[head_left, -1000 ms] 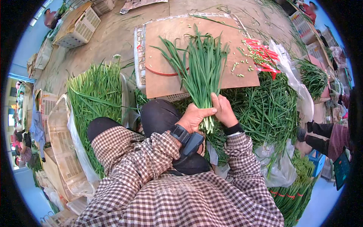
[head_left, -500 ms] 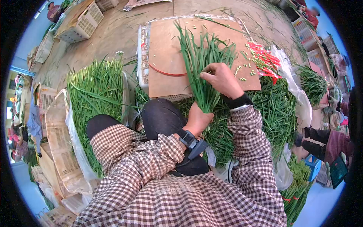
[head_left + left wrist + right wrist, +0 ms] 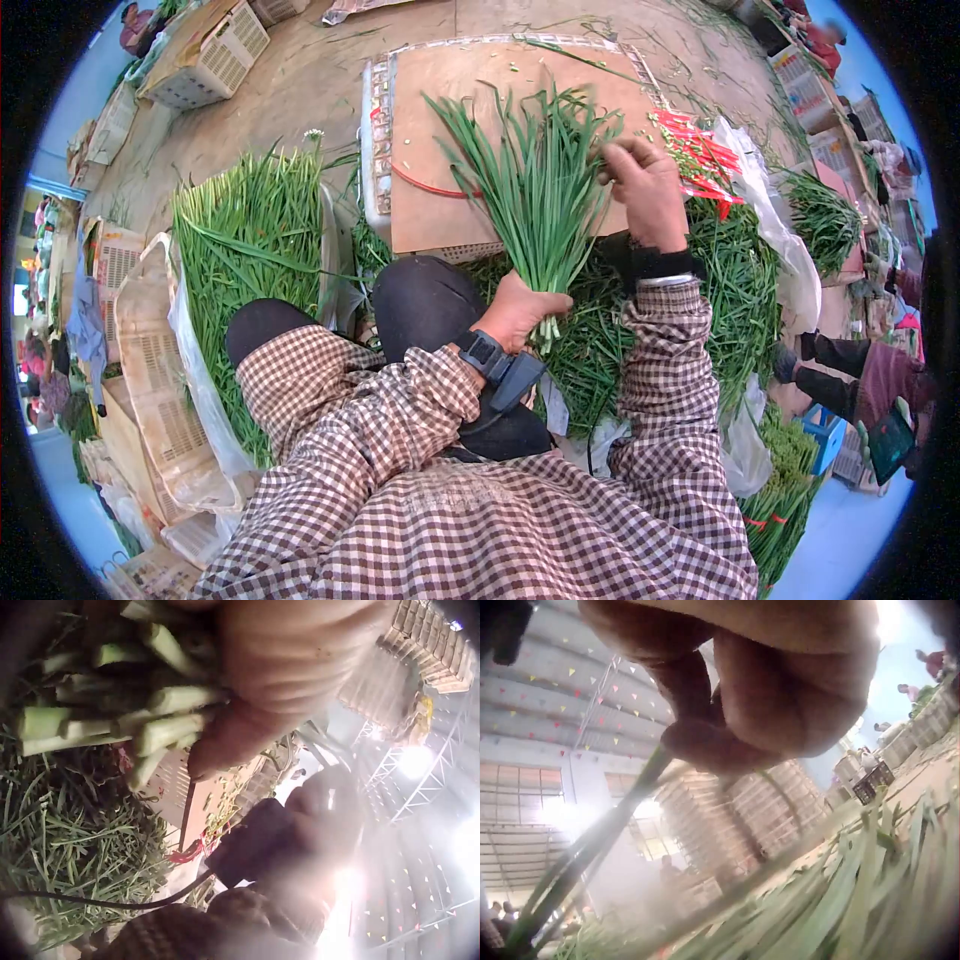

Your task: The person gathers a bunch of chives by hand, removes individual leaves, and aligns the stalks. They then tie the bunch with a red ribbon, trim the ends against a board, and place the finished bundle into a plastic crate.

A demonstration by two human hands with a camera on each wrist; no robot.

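My left hand (image 3: 522,312) grips a bunch of garlic chives (image 3: 540,200) low round the stems, leaves fanned upward over the brown board (image 3: 430,225). The pale cut stem ends (image 3: 172,727) stick out past my thumb in the left wrist view. At the bunch's right edge, my right hand (image 3: 648,195) is raised, fingers curled. In the right wrist view its thumb and fingers pinch a thin green leaf (image 3: 592,840), with flat leaf blades (image 3: 840,900) below.
Red strips (image 3: 700,150) and cut stem bits lie at the board's right. A heap of loose greens (image 3: 730,280) spreads beneath. Upright greens (image 3: 245,250) fill a crate at left. Tied bundles (image 3: 775,520) stand at lower right, near a blue stool (image 3: 825,435).
My right hand left the stem ends, moved up to the leaves, then out to the right with its fingers at the leaf edge. My left hand keeps its grip; the bunch fans wider.
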